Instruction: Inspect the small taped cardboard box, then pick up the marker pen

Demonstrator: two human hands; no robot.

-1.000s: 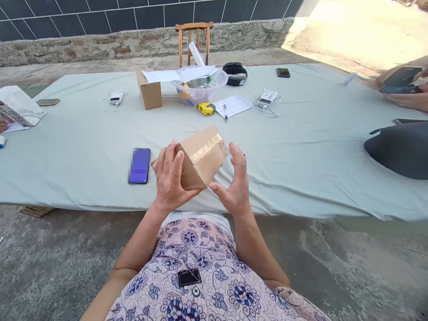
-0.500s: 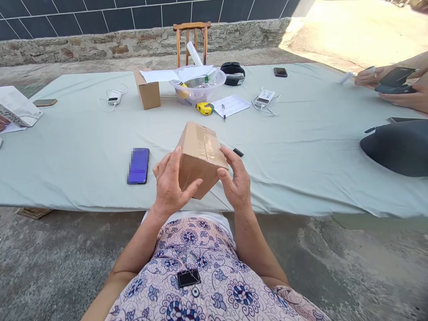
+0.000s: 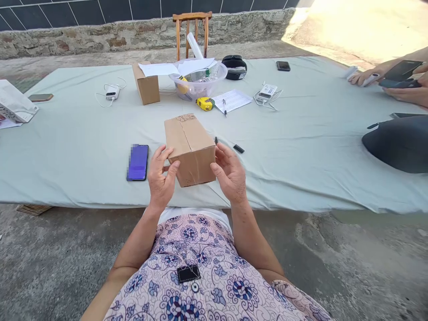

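Observation:
A small brown cardboard box is between my two hands near the front edge of the cloth-covered table. My left hand grips its left side, thumb on the near face. On the opposite side my right hand holds it, with the thumb at the near right edge and the other fingers partly hidden behind. Dark scribbled lines mark the far end of the top, and a seam runs along its middle. A black cap-like piece lies right of the box, and a phone with a blue screen lies to the left.
Behind the box are a yellow tape measure, a paper with a pen, a plastic basin and another cardboard box. A black bag sits at right, near another person's hands holding a dark device.
The box has been turned in my hands: its shiny taped face is out of sight and a face with scribbled lines is on top. A dark tip now shows behind its right side.

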